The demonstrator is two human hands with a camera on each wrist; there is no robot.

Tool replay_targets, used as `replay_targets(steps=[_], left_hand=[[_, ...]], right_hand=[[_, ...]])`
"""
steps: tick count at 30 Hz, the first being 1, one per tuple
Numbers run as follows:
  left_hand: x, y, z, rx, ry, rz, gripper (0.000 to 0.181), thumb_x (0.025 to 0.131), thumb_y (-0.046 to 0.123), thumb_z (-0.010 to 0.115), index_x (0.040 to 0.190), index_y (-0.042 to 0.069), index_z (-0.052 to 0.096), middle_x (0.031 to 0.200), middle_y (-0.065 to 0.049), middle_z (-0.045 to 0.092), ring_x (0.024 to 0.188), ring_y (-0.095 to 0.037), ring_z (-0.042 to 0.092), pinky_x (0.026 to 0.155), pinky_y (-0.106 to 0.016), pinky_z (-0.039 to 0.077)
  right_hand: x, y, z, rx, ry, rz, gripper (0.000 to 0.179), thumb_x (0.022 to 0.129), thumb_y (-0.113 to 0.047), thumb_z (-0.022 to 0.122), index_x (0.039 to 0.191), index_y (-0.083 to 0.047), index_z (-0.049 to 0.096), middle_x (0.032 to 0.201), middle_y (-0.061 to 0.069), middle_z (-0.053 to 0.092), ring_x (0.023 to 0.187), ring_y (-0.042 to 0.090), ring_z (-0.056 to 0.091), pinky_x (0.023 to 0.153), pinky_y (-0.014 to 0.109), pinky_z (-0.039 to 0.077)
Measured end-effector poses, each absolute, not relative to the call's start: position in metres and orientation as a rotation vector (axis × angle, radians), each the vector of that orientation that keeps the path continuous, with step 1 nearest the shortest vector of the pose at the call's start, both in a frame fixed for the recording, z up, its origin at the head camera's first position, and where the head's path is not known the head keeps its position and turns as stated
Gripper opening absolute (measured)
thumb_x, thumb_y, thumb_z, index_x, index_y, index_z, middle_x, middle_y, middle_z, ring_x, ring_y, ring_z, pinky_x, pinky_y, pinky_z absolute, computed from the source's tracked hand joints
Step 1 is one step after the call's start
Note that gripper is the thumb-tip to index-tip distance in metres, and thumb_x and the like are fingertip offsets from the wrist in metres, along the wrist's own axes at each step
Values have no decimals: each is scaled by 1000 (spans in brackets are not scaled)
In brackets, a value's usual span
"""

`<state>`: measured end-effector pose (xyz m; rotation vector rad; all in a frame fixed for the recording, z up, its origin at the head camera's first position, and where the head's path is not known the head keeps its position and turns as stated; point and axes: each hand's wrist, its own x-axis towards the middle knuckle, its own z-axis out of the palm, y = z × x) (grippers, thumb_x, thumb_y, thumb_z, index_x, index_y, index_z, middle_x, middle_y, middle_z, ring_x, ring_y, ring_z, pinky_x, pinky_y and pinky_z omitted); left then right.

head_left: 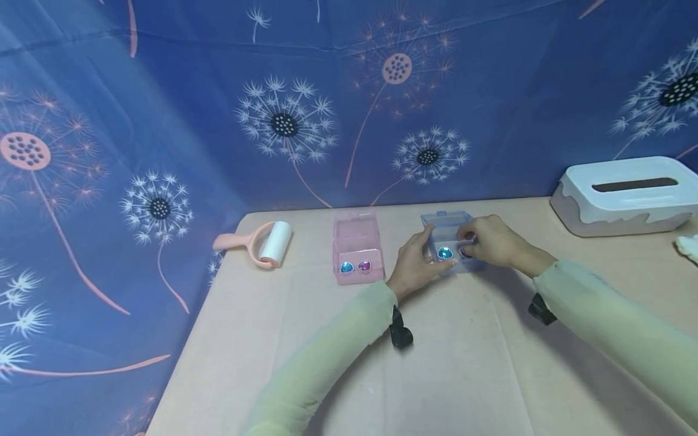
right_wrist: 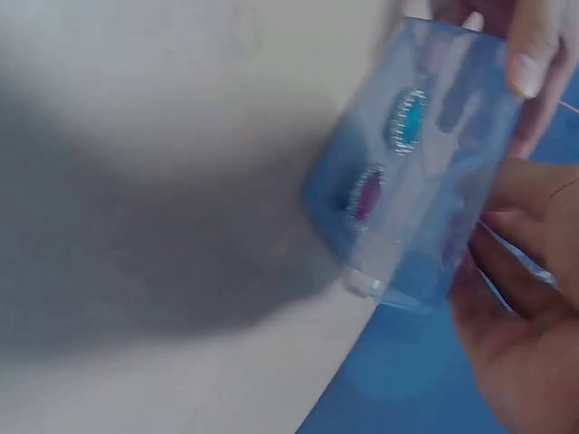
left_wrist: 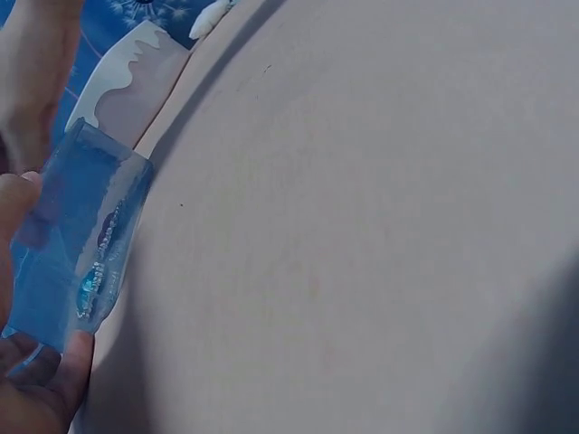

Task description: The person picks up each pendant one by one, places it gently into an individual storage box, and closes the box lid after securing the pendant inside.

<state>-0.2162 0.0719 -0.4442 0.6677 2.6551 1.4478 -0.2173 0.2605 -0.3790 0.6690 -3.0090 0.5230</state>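
In the head view a clear blue plastic box point(head_left: 448, 270) has its lid raised at the back. A blue gem point(head_left: 445, 253) with a beaded silver rim and a purple gem point(right_wrist: 367, 194) lie inside. My left hand point(head_left: 411, 266) grips the box's left side, thumb point(left_wrist: 76, 366) at the front edge and fingertips toward the lid. My right hand point(head_left: 493, 240) reaches in over the right side with curled fingers. Between its thumb and forefinger shows a small dark red gem point(head_left: 468, 236), mostly hidden.
Left of the hands stands an open pink box point(head_left: 357, 277) holding a blue gem point(head_left: 346, 267) and a pink gem point(head_left: 364, 266). A lint roller point(head_left: 275, 243) lies farther left. At the back right is a white-topped tissue box point(head_left: 627, 203). A patterned blue cloth point(head_left: 338, 91) hangs behind the table.
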Motion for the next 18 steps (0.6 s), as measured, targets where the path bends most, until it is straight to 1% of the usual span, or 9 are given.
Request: replay_targets(steps=[2,4,7,9,11,14,16,18], left_hand=[[-215,73,-445,664,2632,1453,90,81,36,79,152,9,30,145,-14,47,124,-23,55,91,-16,53],[-214,74,-446,658,2615,1461,91,81,35,79,152,8,29,145,-14,47,124,-23,55,89,-15,53],[-213,74,-447,641,2603,1481,90,80,33,79,151,9,30,144,-13,47,124,-22,55,88,-14,53],[-213,74,-447,640,2599,1497,90,79,33,80,151,9,31,143,-14,48,125,-23,54,87,-13,54],[-214,74,-446,643,2593,1507,90,79,32,81,151,9,32,142,-15,49,125,-23,54,87,-13,53],[-215,73,-445,639,2597,1501,90,78,31,81,151,10,33,140,-16,51,122,-23,56,86,-12,54],[-215,72,-444,629,2601,1499,89,77,30,82,150,11,34,138,-15,52,120,-23,57,85,-12,54],[-216,72,-444,629,2604,1498,89,77,30,82,150,11,34,137,-15,52,120,-23,57,85,-13,54]], right_hand=[[-217,265,-377,606,-2927,614,19,80,-3,70,97,2,70,96,21,70,87,35,66,73,49,56],[-219,269,-375,522,-2863,701,21,84,-6,65,103,3,69,105,26,66,91,40,63,73,53,55],[-224,274,-374,353,-2845,858,32,92,-15,57,118,4,62,122,32,57,106,49,58,83,61,51],[-229,278,-374,230,-2879,967,43,98,-25,51,130,3,53,134,33,49,115,52,52,91,64,48],[-233,282,-377,118,-2921,1084,54,101,-35,43,139,3,43,141,33,43,122,53,46,98,66,42],[-239,285,-383,-11,-2941,1331,64,103,-43,31,146,5,30,142,35,40,123,51,45,102,62,42],[-244,286,-389,-77,-2903,1544,68,104,-43,26,148,9,23,142,38,36,127,51,43,106,58,41],[-248,287,-394,-149,-2830,1747,68,104,-40,23,149,10,16,144,40,32,131,49,40,111,53,39]])
